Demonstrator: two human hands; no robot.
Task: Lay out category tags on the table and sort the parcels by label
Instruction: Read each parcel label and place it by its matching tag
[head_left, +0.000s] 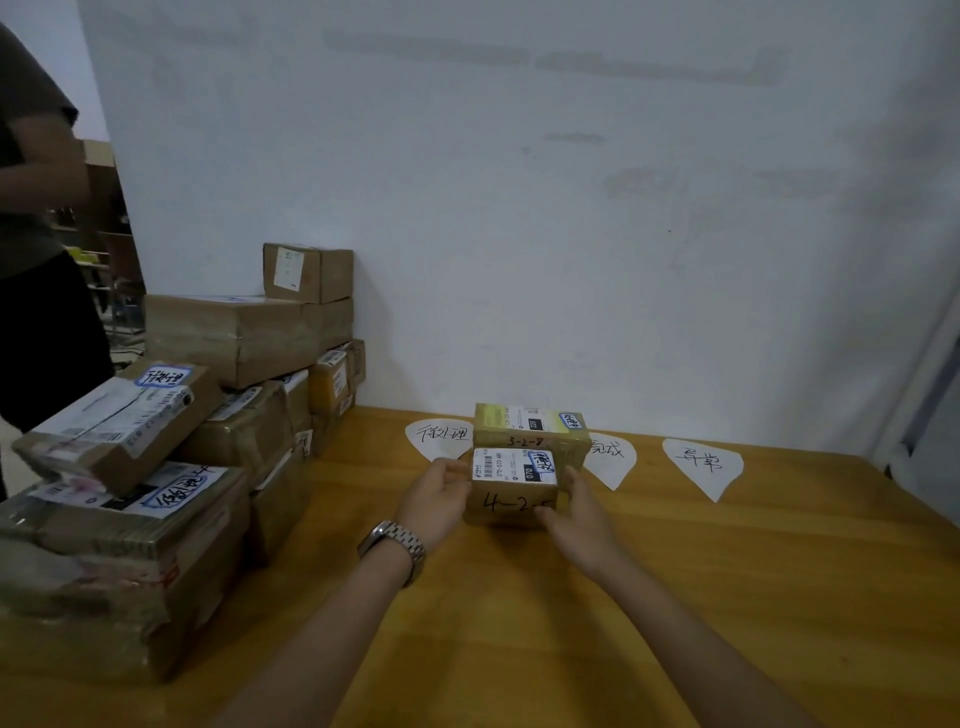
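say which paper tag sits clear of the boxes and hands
The rightmost tag, alone on the table. The 3-2-8 box hides part of the middle tag, and the left hand overlaps the left tag.

Parcel-sorting room: stacked labelled cartons, wooden table.

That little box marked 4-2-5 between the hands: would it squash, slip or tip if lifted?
Probably stiff: the box marked 4-2-5 keeps square edges between the left hand and right hand. Likely light, since it is small and held only by its sides. Flat, squat faces suggest it will not roll or tip.
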